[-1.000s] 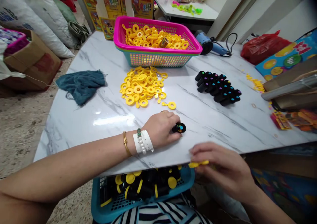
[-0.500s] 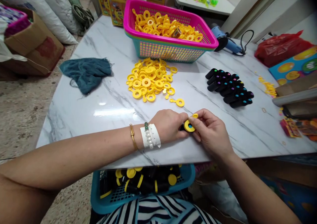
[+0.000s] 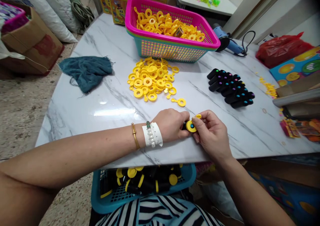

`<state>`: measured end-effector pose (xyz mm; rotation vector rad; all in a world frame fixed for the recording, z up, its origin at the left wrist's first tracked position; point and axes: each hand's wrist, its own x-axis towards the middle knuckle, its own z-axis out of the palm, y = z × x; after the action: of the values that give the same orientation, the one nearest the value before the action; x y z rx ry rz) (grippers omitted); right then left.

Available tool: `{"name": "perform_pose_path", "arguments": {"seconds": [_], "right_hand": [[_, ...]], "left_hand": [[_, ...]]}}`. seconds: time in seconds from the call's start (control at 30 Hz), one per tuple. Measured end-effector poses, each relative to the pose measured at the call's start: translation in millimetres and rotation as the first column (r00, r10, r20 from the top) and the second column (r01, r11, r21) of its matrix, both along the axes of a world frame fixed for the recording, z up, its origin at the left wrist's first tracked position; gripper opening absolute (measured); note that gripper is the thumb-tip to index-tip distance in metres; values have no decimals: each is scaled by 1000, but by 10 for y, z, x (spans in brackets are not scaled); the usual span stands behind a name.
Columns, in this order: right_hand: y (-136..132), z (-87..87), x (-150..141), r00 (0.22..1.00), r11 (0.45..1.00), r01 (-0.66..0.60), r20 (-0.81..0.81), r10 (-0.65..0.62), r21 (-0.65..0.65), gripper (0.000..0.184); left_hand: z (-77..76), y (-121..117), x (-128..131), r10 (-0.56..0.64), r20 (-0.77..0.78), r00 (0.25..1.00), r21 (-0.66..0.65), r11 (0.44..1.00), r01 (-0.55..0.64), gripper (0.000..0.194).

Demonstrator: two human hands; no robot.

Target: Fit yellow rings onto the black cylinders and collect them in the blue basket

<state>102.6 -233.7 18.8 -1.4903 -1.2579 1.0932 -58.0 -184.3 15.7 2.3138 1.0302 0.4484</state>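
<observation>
My left hand (image 3: 172, 125) is closed round a black tube (image 3: 184, 125), most of which its fingers hide. Over the tube's end sits a yellow ring cap (image 3: 190, 129), a blue dot showing through its hole. My right hand (image 3: 212, 132) pinches this cap between thumb and fingers, and the cap's small round flap sticks up beside the thumb. Just beyond the hands lies a single yellow ring cap (image 3: 181, 102), in front of a heap of yellow ring caps (image 3: 147, 81). To the right stands a cluster of black tubes (image 3: 230, 87) with coloured dots on their ends.
A pink and teal basket (image 3: 172, 51) full of yellow caps stands at the back. A teal cloth (image 3: 87, 71) lies on the left of the marbled table (image 3: 72, 119). Below the front edge is a blue basket (image 3: 96, 196) of yellow-capped black tubes. A blue power tool (image 3: 232, 46) lies behind.
Both hands stay nearly in place on the tube and cap. The cap has turned slightly, and the dot in its hole looks darker. The view has shifted a little.
</observation>
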Motion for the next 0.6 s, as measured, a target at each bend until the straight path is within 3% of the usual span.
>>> {"name": "perform_pose_path", "arguments": {"seconds": [0.23, 0.37, 0.43, 0.53, 0.6], "right_hand": [[-5, -17, 24, 993, 998, -4, 115, -3, 57, 23], [-7, -10, 25, 996, 999, -46, 79, 45, 13, 23], [3, -21, 30, 996, 998, -56, 74, 56, 9, 20], [24, -46, 29, 996, 998, -52, 72, 49, 40, 21], [26, -51, 14, 997, 997, -66, 43, 64, 40, 24]], "left_hand": [[37, -18, -5, 3, -42, 999, 9, 1000, -3, 22], [126, 13, -32, -9, 105, 994, -146, 989, 24, 26], [156, 60, -38, 2, 173, 985, -315, 947, 53, 27], [158, 107, -39, -9, 244, 970, -569, 809, 151, 19], [148, 76, -41, -13, 257, 966, -609, 775, 172, 19]]}}
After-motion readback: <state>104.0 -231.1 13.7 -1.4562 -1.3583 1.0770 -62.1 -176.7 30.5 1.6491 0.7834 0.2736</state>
